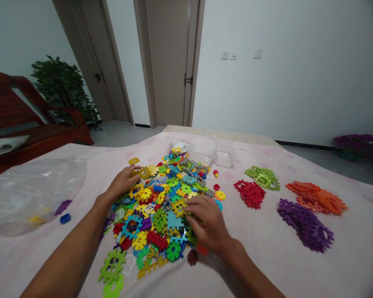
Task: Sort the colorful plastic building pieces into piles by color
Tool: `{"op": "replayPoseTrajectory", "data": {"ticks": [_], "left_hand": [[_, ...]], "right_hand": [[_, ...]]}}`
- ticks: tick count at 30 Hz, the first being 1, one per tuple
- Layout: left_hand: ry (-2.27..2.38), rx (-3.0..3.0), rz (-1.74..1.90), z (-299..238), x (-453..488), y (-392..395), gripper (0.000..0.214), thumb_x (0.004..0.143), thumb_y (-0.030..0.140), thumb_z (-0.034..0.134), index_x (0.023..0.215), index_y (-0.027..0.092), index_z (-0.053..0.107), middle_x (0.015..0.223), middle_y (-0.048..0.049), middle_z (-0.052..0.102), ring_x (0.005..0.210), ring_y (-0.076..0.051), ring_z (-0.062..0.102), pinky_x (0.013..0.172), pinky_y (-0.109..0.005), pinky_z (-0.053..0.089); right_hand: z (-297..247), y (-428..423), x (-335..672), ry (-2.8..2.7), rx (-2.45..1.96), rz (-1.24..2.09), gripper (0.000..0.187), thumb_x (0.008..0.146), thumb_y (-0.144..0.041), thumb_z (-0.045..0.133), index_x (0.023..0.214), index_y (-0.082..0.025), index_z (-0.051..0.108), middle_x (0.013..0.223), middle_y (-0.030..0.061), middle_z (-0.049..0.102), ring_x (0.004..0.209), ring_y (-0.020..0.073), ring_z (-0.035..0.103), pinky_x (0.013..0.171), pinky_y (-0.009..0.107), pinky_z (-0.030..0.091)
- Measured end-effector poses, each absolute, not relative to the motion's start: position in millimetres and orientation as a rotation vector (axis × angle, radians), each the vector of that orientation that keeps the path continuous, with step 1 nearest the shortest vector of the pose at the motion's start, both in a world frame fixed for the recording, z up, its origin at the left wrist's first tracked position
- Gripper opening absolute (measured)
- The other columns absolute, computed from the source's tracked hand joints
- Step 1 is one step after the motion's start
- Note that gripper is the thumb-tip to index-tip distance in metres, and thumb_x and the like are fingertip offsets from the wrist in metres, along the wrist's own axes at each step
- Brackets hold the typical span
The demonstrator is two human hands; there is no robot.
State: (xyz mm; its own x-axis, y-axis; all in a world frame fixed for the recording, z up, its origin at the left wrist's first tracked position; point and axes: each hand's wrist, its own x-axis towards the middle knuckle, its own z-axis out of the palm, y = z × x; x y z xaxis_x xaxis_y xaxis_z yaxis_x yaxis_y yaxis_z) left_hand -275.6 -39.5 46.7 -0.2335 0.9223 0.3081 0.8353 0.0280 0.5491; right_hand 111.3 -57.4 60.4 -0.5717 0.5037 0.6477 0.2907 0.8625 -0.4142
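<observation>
A large heap of mixed plastic building pieces (158, 221) lies in front of me on the cloth. At the heap's left edge, my left hand (124, 182) has its fingers closed around a dark yellow interlocking piece (139, 173). Over the heap's right side is my right hand (209, 221), palm down, thumb and fingers apart. Its fingertips reach the edge of a yellow square piece (178, 207); whether they press on it is unclear. Near those fingers lie a light blue piece (174, 222) and a green frame piece (159, 219).
On the right are sorted piles: red pieces (250, 193), light green pieces (262, 178), orange pieces (320, 198) and purple pieces (304, 225). Clear plastic containers (202, 150) stand behind the heap. A transparent bag (34, 194) lies left, beside a blue block (65, 218).
</observation>
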Motion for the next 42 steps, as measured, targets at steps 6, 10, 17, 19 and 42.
{"op": "replayPoseTrajectory", "data": {"ticks": [6,10,17,19,42], "left_hand": [[1.907,2.191,0.906,67,-265,-67,0.03,0.083,0.049,0.065,0.093,0.022,0.073,0.118,-0.0095,0.067,0.117,-0.028,0.059,0.108,-0.044,0.041],[1.711,2.388,0.487,68,-253,-85,0.03,0.075,0.042,0.077,0.102,0.028,0.077,0.142,-0.0087,0.057,0.134,-0.033,0.048,0.113,-0.049,0.035],[1.71,2.432,0.497,47,-245,-77,0.04,0.086,0.044,0.066,0.121,0.026,0.071,0.153,-0.0132,0.048,0.14,-0.032,0.043,0.115,-0.048,0.034],[1.731,2.362,0.628,49,-244,-68,0.036,0.091,0.047,0.057,0.113,0.023,0.072,0.144,-0.0129,0.056,0.133,-0.029,0.05,0.113,-0.044,0.037],[2.267,1.612,0.958,20,-310,-45,0.07,0.087,0.063,0.044,0.134,0.013,0.063,0.144,-0.017,0.058,0.136,-0.032,0.049,0.116,-0.046,0.032]], "right_hand": [[68,-92,55,-2.651,-0.251,0.373,0.033,0.086,-0.037,0.067,0.117,-0.027,0.066,0.13,0.0035,0.065,0.136,0.0273,0.042,0.12,0.049,0.02],[66,-74,42,-2.713,-0.349,0.266,0.035,0.086,-0.035,0.068,0.119,-0.024,0.064,0.127,0.0067,0.065,0.133,0.0288,0.043,0.12,0.054,0.015],[67,-45,37,-2.5,-0.677,0.264,0.017,0.094,-0.032,0.062,0.107,-0.023,0.069,0.114,0.0068,0.069,0.113,0.0244,0.054,0.105,0.045,0.037],[65,-42,35,-2.429,-0.734,0.32,0.015,0.094,-0.031,0.063,0.105,-0.023,0.07,0.112,0.0062,0.07,0.11,0.0235,0.056,0.101,0.042,0.04],[23,2,146,-1.922,-1.317,0.315,0.04,0.098,-0.041,0.044,0.126,-0.02,0.065,0.135,0.0122,0.063,0.126,0.0286,0.055,0.108,0.051,0.04]]}}
